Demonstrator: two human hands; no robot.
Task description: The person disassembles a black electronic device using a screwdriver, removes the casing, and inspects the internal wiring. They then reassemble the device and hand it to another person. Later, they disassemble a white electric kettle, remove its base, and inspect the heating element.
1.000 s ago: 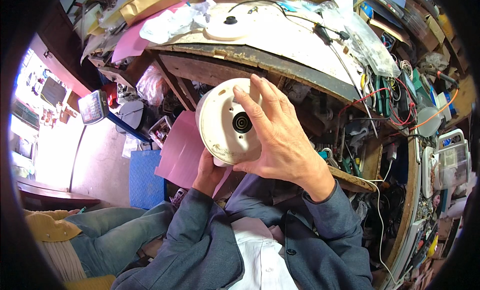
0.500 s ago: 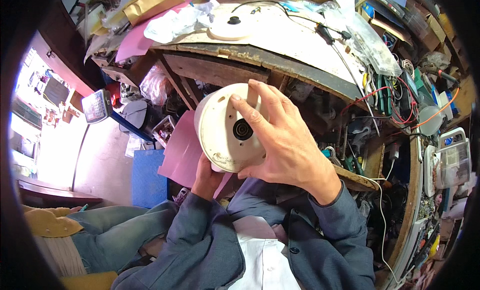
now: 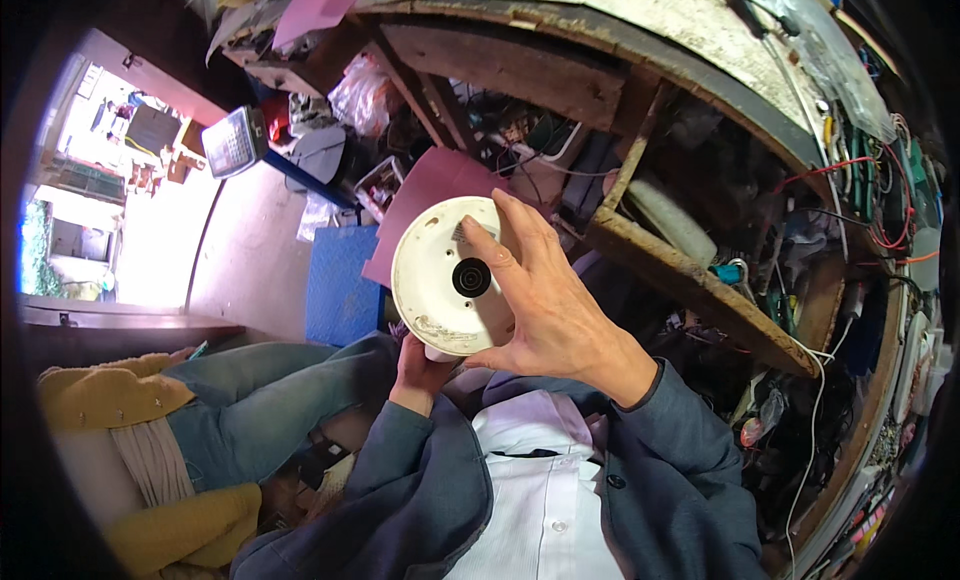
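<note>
Above my lap I hold a white electric kettle with its round underside turned up toward me. A black ringed connector sits in the middle of that underside, with small screw holes about it and dark grime near the lower rim. My right hand grips the kettle's right side, thumb near the lower rim and fingers reaching over the upper rim and the underside. From below, my left hand supports the body; most of its fingers are hidden behind the kettle.
A cluttered wooden workbench runs across the top, with an open wooden drawer below at right. Pink sheet and a blue board lie beyond my hands. At left sits another person in jeans. A white cable hangs at right.
My view has tilted down and shifted left, so less of the benchtop shows. Both hands keep hold of the kettle, whose underside now faces me more squarely.
</note>
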